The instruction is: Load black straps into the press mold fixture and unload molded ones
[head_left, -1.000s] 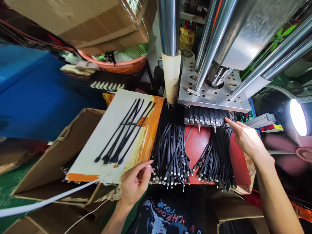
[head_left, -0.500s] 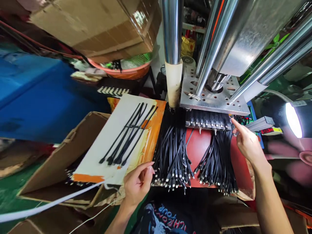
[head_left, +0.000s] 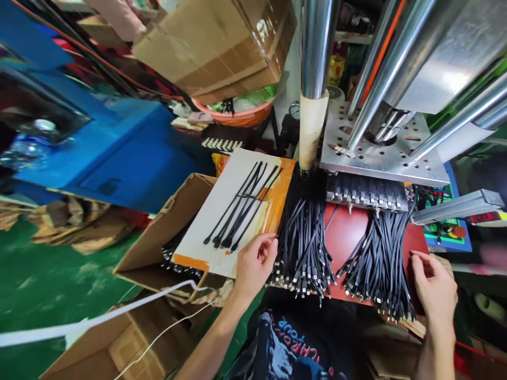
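Observation:
My left hand [head_left: 256, 264] is curled, thumb and fingertips close together, at the left edge of a bundle of black cables [head_left: 304, 243]; whether it holds anything is too small to tell. Beside the right bundle of black cables [head_left: 380, 258], my right hand [head_left: 433, 279] hovers over the red table [head_left: 343, 232] with thumb and fingers apart and nothing in it. A metal mould [head_left: 366, 199] with a row of connectors sits under the press plate [head_left: 380, 158]. Several black cables [head_left: 243, 211] lie on the white board [head_left: 209, 211].
Shiny press columns [head_left: 315, 47] rise behind the table. An open cardboard box [head_left: 166, 227] stands left of the board, near a blue machine [head_left: 130, 153]. A control panel [head_left: 447, 211] is at the right. A white strap [head_left: 119, 314] crosses the lower left.
My right hand has moved down from the mould's right end towards the table's right side. The view has swung left, and my left hand has risen a little along the board's edge.

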Demonstrator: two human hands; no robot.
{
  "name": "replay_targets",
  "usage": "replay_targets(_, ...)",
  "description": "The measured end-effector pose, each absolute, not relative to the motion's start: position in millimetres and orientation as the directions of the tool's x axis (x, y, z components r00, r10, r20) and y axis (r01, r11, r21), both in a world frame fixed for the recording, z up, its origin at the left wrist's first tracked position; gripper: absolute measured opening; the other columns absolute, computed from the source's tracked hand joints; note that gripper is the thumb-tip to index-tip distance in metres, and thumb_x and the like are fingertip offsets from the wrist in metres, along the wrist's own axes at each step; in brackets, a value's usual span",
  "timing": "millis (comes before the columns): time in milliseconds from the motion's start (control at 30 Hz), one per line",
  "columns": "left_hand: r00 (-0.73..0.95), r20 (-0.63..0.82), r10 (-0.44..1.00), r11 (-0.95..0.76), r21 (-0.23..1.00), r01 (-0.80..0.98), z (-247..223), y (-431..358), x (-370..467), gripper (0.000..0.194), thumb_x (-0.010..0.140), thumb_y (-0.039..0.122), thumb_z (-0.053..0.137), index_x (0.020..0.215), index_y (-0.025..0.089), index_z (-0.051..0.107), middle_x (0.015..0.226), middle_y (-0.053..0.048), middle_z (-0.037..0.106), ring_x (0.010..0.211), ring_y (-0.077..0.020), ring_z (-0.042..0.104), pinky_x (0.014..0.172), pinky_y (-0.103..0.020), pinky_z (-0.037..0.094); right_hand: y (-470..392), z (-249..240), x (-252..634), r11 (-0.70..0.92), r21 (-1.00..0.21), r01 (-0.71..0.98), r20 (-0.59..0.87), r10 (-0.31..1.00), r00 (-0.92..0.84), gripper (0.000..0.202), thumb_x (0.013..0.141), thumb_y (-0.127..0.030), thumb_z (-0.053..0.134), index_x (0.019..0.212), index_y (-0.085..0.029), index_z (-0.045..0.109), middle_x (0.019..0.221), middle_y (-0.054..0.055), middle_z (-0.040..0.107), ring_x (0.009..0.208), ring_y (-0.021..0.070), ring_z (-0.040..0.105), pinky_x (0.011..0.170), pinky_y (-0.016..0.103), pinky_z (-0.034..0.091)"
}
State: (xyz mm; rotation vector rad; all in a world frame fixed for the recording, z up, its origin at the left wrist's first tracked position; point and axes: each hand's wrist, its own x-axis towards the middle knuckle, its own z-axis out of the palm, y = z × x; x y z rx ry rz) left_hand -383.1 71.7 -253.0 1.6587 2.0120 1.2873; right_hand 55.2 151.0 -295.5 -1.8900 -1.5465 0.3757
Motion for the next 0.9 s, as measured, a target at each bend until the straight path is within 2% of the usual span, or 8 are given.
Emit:
replay_targets(133,-0.272,0.219,0.937,0.084,0.615,0.784,-250,85,-385,0.03,0.1,0.049,0.063,0.098,0.02,0.071,0.078,0.0,0.072,0.067,-0.0148,0.065,0.069,-0.027,0.051,146,-304,44,-0.034,-0.708,0.705,0.248,0.923,0.294,0.048,0.098,-0.06,0.055,0.106,-0.019,0.077,0.099,0.012,0.08,0.083,0.0288,0.072,0.082,0.044,0.057)
replay_targets(233,-0.205,0.184,0.961,0.069,0.557,0.828,-246,94,-384,0.032,0.1,0.051,0.061,0.092,0.022,0.07,0.078,0.0,0.073,0.067,-0.0159,0.067,0.068,-0.028,0.049,147,-306,41,-0.014,-0.709,0.705,0.225,0.943,0.246,0.047,0.097,-0.063,0.058,0.099,-0.019,0.077,0.097,0.01,0.079,0.082,0.0254,0.069,0.08,0.04,0.053)
replay_targets(400,-0.168,0.243,0.955,0.019,0.517,0.856,-249,100,-385,0.032,0.101,0.049,0.059,0.087,0.022,0.069,0.071,0.002,0.072,0.062,-0.0144,0.064,0.063,-0.026,0.045,145,-298,35,-0.056,-0.701,0.711,0.148,0.964,0.222,0.043,0.097,-0.061,0.061,0.097,-0.02,0.073,0.095,0.008,0.074,0.083,0.024,0.067,0.081,0.039,0.051)
replay_targets(500,-0.175,0.327,0.929,-0.006,0.485,0.874,-255,99,-385,0.032,0.102,0.046,0.06,0.084,0.021,0.069,0.07,0.002,0.072,0.061,-0.014,0.065,0.063,-0.025,0.044,143,-281,10,-0.006,-0.668,0.744,0.267,0.932,0.246,0.036,0.101,-0.053,0.058,0.106,-0.019,0.07,0.103,0.01,0.072,0.09,0.0252,0.067,0.086,0.04,0.052)
replay_targets(600,-0.187,0.369,0.91,-0.02,0.491,0.871,-262,97,-386,0.031,0.102,0.043,0.059,0.084,0.02,0.07,0.069,0.0,0.072,0.061,-0.0139,0.065,0.065,-0.024,0.045,141,-258,-33,0.255,-0.59,0.766,0.374,0.927,-0.02,0.027,0.107,-0.04,0.051,0.111,-0.02,0.068,0.107,0.011,0.071,0.101,0.0253,0.064,0.091,0.039,0.05)
replay_targets(733,-0.193,0.352,0.916,-0.013,0.506,0.863,-264,97,-388,0.034,0.103,0.043,0.057,0.082,0.02,0.069,0.068,-0.001,0.071,0.059,-0.0139,0.062,0.064,-0.025,0.043,143,-243,-84,0.585,-0.385,0.714,0.249,0.811,-0.53,0.028,0.111,-0.028,0.042,0.107,-0.02,0.069,0.1,0.008,0.072,0.098,0.0247,0.063,0.09,0.039,0.045)
replay_targets(800,-0.193,0.349,0.917,-0.011,0.506,0.862,-263,97,-388,0.035,0.104,0.044,0.056,0.082,0.02,0.069,0.068,-0.001,0.07,0.059,-0.0138,0.061,0.063,-0.025,0.043,145,-246,-93,0.614,-0.305,0.728,0.152,0.786,-0.599,0.028,0.111,-0.026,0.042,0.104,-0.02,0.069,0.096,0.007,0.071,0.093,0.024,0.064,0.085,0.038,0.042)
replay_targets(900,-0.202,0.34,0.919,-0.005,0.521,0.854,-261,96,-387,0.037,0.104,0.045,0.055,0.08,0.02,0.068,0.065,0.0,0.068,0.057,-0.0133,0.059,0.063,-0.025,0.043,146,-256,-89,0.547,-0.302,0.781,0.08,0.831,-0.551,0.023,0.11,-0.023,0.044,0.103,-0.019,0.066,0.096,0.007,0.072,0.089,0.0226,0.067,0.08,0.035,0.04)
